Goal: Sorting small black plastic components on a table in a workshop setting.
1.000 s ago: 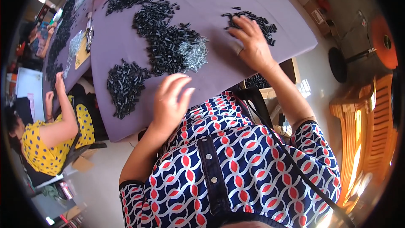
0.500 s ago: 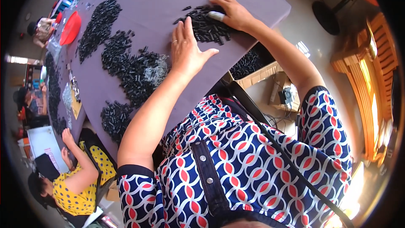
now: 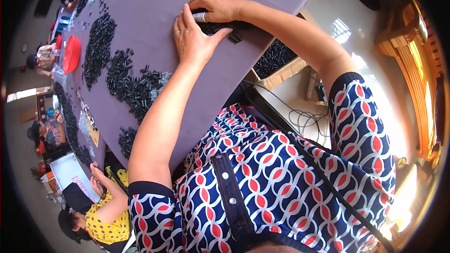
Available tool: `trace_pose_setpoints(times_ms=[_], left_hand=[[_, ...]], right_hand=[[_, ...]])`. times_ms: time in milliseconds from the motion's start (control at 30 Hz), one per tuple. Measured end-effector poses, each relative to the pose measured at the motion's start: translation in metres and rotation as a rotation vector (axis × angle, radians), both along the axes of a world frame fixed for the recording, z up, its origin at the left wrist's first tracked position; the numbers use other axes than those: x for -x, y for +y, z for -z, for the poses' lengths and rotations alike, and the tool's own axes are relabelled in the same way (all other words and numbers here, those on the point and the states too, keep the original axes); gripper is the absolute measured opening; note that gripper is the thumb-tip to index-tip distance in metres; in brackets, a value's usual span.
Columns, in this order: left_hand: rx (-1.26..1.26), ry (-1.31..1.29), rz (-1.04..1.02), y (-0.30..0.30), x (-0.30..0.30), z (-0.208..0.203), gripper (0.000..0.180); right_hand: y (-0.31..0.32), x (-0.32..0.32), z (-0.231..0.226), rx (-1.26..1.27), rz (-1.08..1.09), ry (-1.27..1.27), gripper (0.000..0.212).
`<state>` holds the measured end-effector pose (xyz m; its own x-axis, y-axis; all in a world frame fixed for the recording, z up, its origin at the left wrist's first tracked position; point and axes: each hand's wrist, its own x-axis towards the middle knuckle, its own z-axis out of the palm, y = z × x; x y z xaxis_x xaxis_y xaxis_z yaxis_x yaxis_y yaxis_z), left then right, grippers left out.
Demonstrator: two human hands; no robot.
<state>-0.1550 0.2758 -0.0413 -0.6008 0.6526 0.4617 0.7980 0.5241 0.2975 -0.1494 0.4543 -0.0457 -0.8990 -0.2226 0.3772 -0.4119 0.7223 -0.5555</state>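
Both of my hands are cupped around a small heap of short black tube-like pieces (image 3: 213, 29) on the purple-grey cloth of the table. My left hand (image 3: 193, 40) wears a ring and lies against the heap's left side, fingers stretched and thumb spread apart. From the far side my right hand (image 3: 216, 8) arches over the heap, its wrapped silvery-white thumb pointing toward my left fingers. The fingertips of the two hands nearly meet. Some right fingertips and most of the heap are hidden under the hands. Neither hand has closed around the pieces.
Larger piles of black pieces (image 3: 129, 82) spread across the cloth-covered table (image 3: 145, 14) to the left. A red basin (image 3: 71, 54) stands farther left. Below the table's right edge is a cardboard box (image 3: 283, 72) of black pieces. A person in yellow (image 3: 105, 218) sits at left.
My right hand has moved left over the heap, toward my left hand. My left hand has shifted slightly left and farther away. The gathered pieces are more covered now.
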Motion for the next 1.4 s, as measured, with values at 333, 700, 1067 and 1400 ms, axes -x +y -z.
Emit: trace_pose_setpoints(times_ms=[333, 700, 1067, 1400], left_hand=[[-0.123, -0.129, 0.073, 0.038, -0.024, 0.008, 0.113], [-0.192, -0.161, 0.186, 0.105, -0.055, 0.01, 0.108], [-0.377, -0.277, 0.361, 0.134, -0.063, 0.011, 0.092], [-0.568, -0.54, 0.45, 0.123, -0.048, 0.007, 0.06]], right_hand=[[0.038, -0.046, -0.001, 0.217, 0.03, -0.013, 0.043], [0.092, -0.099, 0.001, 0.304, 0.262, -0.045, 0.032], [0.102, -0.14, -0.027, 0.61, 0.49, -0.081, 0.03], [0.13, -0.135, 0.013, 0.589, 0.486, 0.057, 0.035]])
